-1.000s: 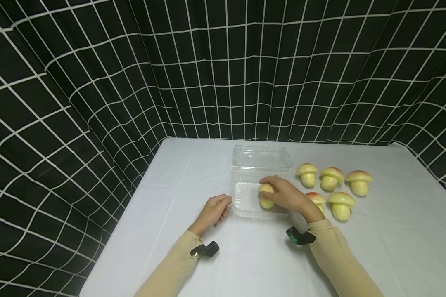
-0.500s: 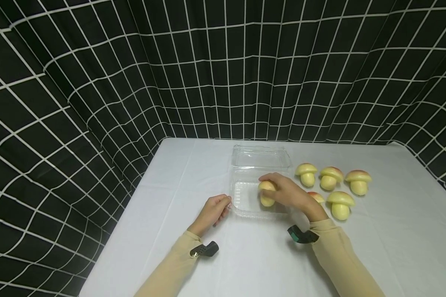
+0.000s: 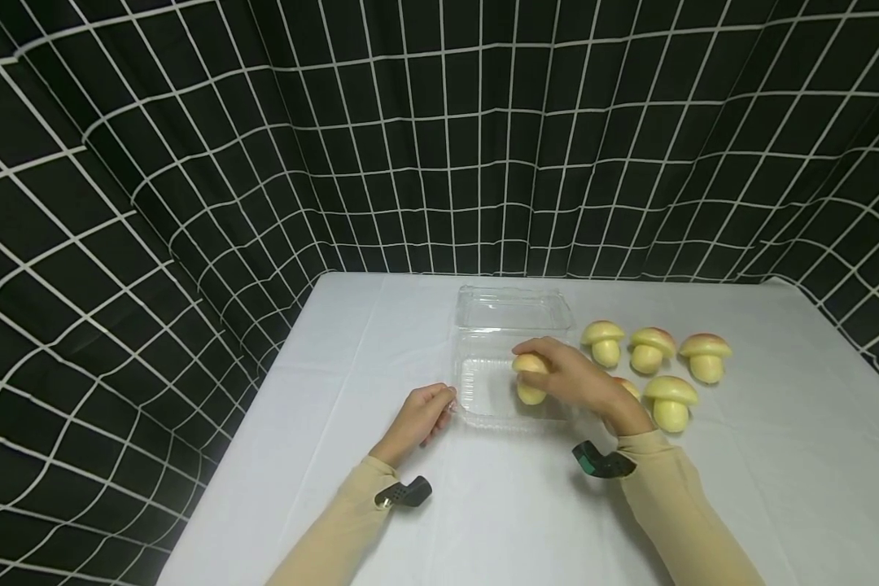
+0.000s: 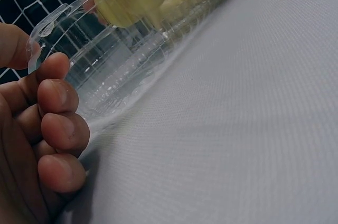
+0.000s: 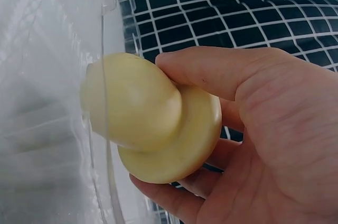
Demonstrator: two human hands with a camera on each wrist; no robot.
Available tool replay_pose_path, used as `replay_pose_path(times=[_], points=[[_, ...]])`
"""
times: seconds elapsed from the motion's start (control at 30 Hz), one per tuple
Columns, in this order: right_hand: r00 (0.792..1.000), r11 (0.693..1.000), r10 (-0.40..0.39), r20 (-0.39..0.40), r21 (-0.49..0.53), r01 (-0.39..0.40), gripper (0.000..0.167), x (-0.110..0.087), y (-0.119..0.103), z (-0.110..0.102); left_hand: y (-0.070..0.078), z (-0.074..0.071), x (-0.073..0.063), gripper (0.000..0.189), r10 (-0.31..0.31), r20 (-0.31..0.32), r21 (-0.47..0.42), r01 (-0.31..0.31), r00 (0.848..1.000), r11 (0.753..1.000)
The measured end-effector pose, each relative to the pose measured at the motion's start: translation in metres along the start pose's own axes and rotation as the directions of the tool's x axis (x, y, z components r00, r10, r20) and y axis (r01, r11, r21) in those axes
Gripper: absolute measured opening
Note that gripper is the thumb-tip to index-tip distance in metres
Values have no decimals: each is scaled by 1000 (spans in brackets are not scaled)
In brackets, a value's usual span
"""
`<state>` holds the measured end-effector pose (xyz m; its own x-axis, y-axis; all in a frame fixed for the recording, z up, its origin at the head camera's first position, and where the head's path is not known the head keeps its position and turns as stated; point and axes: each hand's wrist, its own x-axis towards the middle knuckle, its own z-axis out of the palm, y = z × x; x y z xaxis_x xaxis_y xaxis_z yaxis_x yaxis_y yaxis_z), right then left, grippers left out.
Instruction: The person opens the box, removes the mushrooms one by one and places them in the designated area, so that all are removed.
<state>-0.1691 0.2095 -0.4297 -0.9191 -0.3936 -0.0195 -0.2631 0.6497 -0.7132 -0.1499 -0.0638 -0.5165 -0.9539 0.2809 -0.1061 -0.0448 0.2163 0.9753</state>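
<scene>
A clear plastic clamshell box (image 3: 479, 391) lies on the table with its lid (image 3: 514, 309) folded back, away from the person. At the near left corner, my left hand (image 3: 421, 415) pinches the box's edge; the left wrist view shows thumb and index finger (image 4: 55, 65) on the rim. My right hand (image 3: 579, 382) grips a pale yellow toy mushroom (image 3: 531, 394) over the right part of the base. In the right wrist view, thumb and fingers wrap its cap, while the rounded stem (image 5: 134, 100) points toward the clear plastic. Whether the mushroom touches the box floor, I cannot tell.
Several more toy mushrooms, some with reddish caps, lie to the right of the box, among them one at the front (image 3: 671, 404) and one farthest right (image 3: 706, 358). Beyond the white tablecloth (image 3: 352, 350) hangs a black curtain (image 3: 425, 146) with white grid lines.
My right hand, with the mushroom in it, has shifted slightly right and away from the person. My left hand stays at the box's corner.
</scene>
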Motion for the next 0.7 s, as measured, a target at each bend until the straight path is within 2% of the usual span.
replay_pose_path(times=[0.3, 0.53, 0.7], points=[[998, 997, -63, -7, -37, 63, 45, -3, 3, -2, 0, 0, 1, 38, 13, 11, 6, -13, 1000, 1000], [997, 996, -68, -34, -53, 66, 42, -9, 4, -6, 2, -1, 0, 38, 33, 1, 13, -33, 999, 999], [996, 994, -78, -47, -74, 75, 41, -11, -1, -11, -1, -2, 1, 39, 35, 0, 8, -35, 999, 999]])
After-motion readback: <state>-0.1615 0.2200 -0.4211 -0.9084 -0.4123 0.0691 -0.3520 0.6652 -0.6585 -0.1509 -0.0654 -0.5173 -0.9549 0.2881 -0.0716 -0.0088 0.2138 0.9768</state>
